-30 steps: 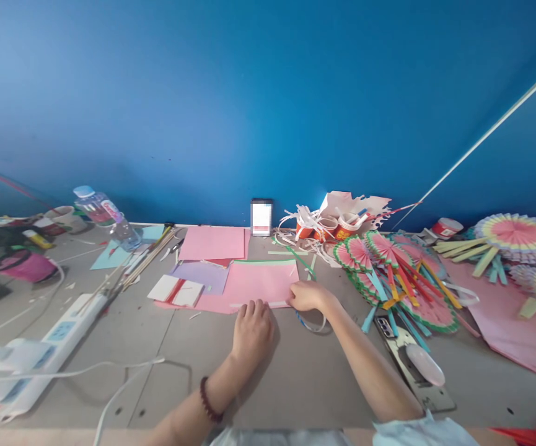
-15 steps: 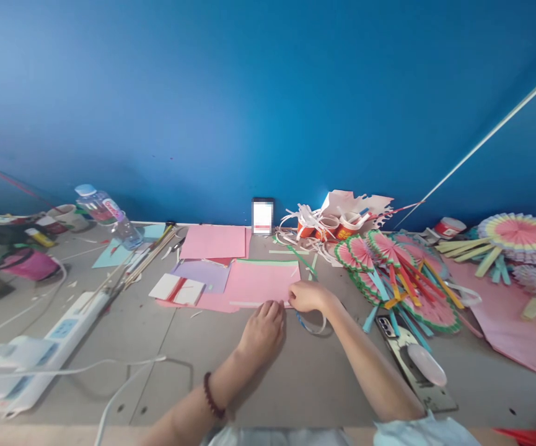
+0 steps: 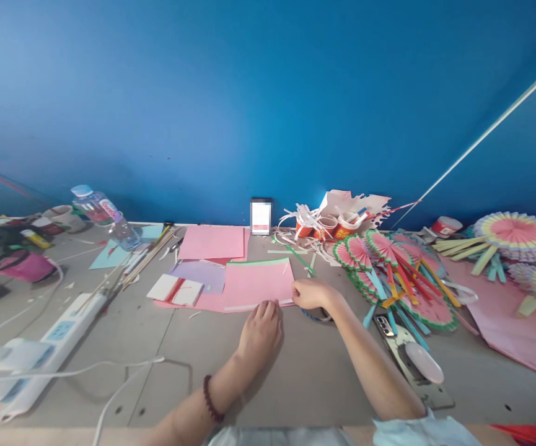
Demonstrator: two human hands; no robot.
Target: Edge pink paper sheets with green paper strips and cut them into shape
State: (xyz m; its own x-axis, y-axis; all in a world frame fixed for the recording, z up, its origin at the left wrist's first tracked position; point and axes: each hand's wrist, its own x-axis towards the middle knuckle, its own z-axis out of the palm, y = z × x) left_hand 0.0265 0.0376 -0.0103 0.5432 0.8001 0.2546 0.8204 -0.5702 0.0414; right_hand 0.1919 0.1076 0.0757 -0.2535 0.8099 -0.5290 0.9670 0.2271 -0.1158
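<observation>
A pink sheet of paper [image 3: 258, 282] with a green band along its far edge lies flat before me. Along its near edge runs a narrow white strip [image 3: 244, 306]. My left hand [image 3: 261, 331] rests palm down, its fingertips on that edge, fingers laid out. At the sheet's near right corner, my right hand [image 3: 313, 294] has its fingers pinched together; what is between them is too small to make out. Just below my right hand lies a bluish ring-shaped band [image 3: 316, 316], partly hidden by the wrist.
Folded paper fans [image 3: 395, 266] and a phone [image 3: 411, 365] lie to the right. Red paper cups [image 3: 326, 224] stand at the back beside a propped screen [image 3: 261, 217]. Leftward are a white card [image 3: 188, 292], a leaning bottle [image 3: 105, 214] and a power strip [image 3: 54, 347].
My right hand has shifted slightly right, off the corner of the pink sheet. The sheet has slid a little left, and my left hand stays at its near edge.
</observation>
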